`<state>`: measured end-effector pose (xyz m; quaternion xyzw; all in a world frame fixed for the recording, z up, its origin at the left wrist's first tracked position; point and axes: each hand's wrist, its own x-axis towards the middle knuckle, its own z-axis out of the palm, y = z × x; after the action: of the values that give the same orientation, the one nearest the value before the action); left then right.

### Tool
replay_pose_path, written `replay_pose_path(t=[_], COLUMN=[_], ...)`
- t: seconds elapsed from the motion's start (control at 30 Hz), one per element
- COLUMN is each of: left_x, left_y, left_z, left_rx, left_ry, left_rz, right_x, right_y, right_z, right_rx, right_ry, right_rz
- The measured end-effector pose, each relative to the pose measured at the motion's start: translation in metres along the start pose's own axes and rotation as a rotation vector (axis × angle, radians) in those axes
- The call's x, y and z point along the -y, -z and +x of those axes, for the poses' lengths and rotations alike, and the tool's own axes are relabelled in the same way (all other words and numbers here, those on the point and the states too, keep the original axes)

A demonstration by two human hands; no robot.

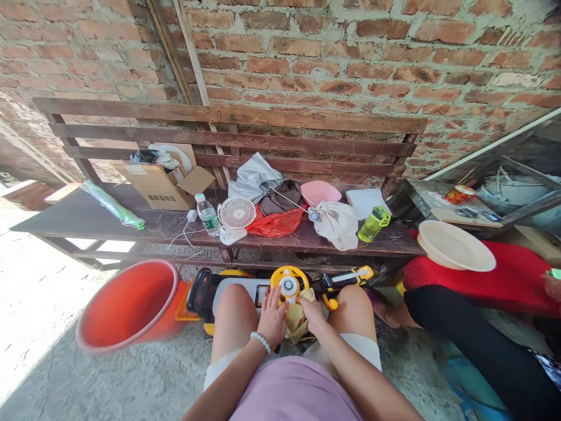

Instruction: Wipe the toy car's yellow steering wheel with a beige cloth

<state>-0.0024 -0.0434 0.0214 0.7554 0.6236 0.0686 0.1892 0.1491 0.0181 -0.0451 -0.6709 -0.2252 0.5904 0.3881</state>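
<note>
Above my lap, my right hand (312,311) has its fingers closed on a crumpled tan piece (296,325), thin like paper or cloth; its exact kind I cannot make out. My left hand (272,318), with a beaded bracelet at the wrist, lies at the left side of that piece with its fingers stretched out. Its fingertips are close to the piece; whether they touch it is unclear. Just beyond both hands is the yellow steering wheel (289,270) of a toy ride-on vehicle (228,289), which stands between my knees and the bench.
A wooden bench (175,231) bears a cardboard box (151,187), a water bottle (207,215), a small fan (237,213), bags and a green bottle (374,224). An orange tub (127,307) stands left. At right are a cream basin (456,245) and another person's leg (477,333).
</note>
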Motion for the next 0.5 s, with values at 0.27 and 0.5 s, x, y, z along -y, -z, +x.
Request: replay_pose_path(t=[0.27, 0.5], left_x=[0.003, 0.008], left_y=[-0.009, -0.011], left_z=[0.0, -0.001], left_rx=[0.132, 0.223], left_ry=[-0.034, -0.053], left_rz=[0.041, 0.041], right_x=[0.004, 0.08], right_y=[0.0, -0.002], right_z=[-0.004, 0.04], right_rx=[0.018, -0.083], right_ry=[0.011, 0.349], right_rz=[0.031, -0.634])
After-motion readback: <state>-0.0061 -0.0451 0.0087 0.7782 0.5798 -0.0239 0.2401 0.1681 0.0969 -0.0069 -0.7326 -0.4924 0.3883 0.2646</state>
